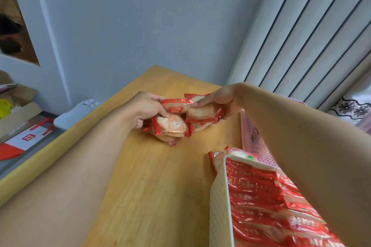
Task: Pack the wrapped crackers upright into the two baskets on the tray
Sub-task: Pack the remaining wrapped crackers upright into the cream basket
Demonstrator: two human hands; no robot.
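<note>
While the left hand and right hand each pinch crackers from the table pile, they look light, brittle, slippery-wrapped: hold the flat faces gently.

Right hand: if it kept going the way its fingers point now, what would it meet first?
The right hand, already gripping a cracker pack, points left toward the left hand and its pack. It would probably meet that pack first; depth is unclear.
</note>
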